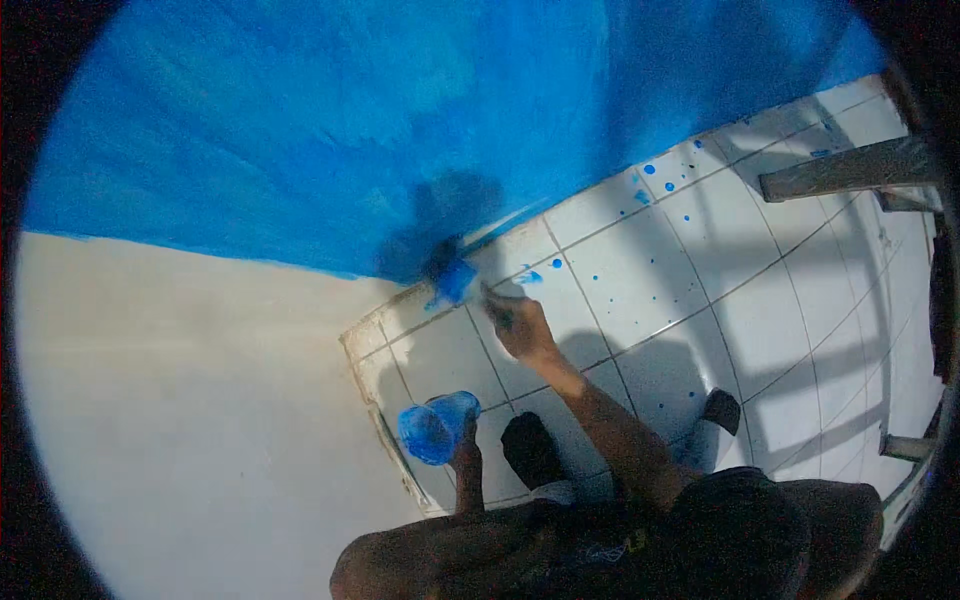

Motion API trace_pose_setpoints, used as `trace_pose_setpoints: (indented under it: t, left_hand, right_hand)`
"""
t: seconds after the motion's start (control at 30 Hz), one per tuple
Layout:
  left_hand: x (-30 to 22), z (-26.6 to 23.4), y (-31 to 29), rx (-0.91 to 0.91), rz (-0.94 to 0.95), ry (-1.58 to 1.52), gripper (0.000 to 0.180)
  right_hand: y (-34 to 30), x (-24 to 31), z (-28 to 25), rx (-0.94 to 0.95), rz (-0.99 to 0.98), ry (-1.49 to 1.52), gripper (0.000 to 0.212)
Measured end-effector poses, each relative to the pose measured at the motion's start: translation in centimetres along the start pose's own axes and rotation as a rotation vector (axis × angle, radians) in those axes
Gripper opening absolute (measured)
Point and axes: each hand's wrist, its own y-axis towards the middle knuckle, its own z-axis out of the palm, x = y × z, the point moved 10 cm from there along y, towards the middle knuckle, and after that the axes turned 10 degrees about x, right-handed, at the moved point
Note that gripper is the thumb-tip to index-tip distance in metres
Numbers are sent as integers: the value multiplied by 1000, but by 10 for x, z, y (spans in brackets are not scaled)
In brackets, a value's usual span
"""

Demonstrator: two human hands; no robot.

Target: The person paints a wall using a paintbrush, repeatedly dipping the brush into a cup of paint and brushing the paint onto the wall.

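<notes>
My right hand (517, 325) is closed around a paintbrush (457, 282), its blue, paint-covered head blurred. The brush head is at the foot of the blue painted wall (350, 140), where the wall meets the floor. Lower down, my left hand (467, 455) grips the side of a small container (425, 435) smeared with blue paint. It is held over the tiles close to the corner; how much paint is inside I cannot tell.
An unpainted whitish wall (200, 400) stands at the left. Blue drips (650, 170) spot the white tiled floor (650, 360). At the right is a wooden beam (840, 170). My dark-toed feet (530, 450) are near the container, and shadows fall across wall and tiles.
</notes>
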Motion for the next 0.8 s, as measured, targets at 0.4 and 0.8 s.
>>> trace_pose_setpoints:
  t: [0.4,0.8]
  left_hand:
    - [-18,12,9,-36,-5,31,52]
    - [-17,5,-15,-53,-15,-43,54]
  right_hand:
    - [14,16,-27,-5,140,-260,15]
    - [-59,-28,-59,-731,475,247,32]
